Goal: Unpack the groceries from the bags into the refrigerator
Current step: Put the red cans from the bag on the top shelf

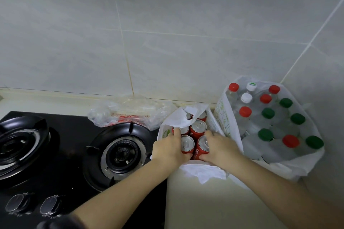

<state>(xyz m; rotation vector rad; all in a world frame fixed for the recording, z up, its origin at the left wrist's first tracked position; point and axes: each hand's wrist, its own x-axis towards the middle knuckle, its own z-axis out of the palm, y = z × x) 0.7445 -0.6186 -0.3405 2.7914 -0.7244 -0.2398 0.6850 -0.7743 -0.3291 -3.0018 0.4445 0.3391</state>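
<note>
A white plastic bag (179,117) on the counter holds several red soda cans (198,128) standing upright. My left hand (168,148) grips the front left can (187,144), thumb at its near side and fingers along its left. My right hand (218,146) grips the front right can (202,145), tilted slightly toward me. To the right stands a second white bag (228,117) packed with several clear bottles (268,113) with red, green and white caps. No refrigerator is in view.
A black two-burner gas stove (119,152) fills the left, its knobs (50,207) near the front edge. A crumpled clear plastic bag (128,111) lies behind the right burner against the tiled wall (167,24). Cream counter (204,206) shows in front of the bags.
</note>
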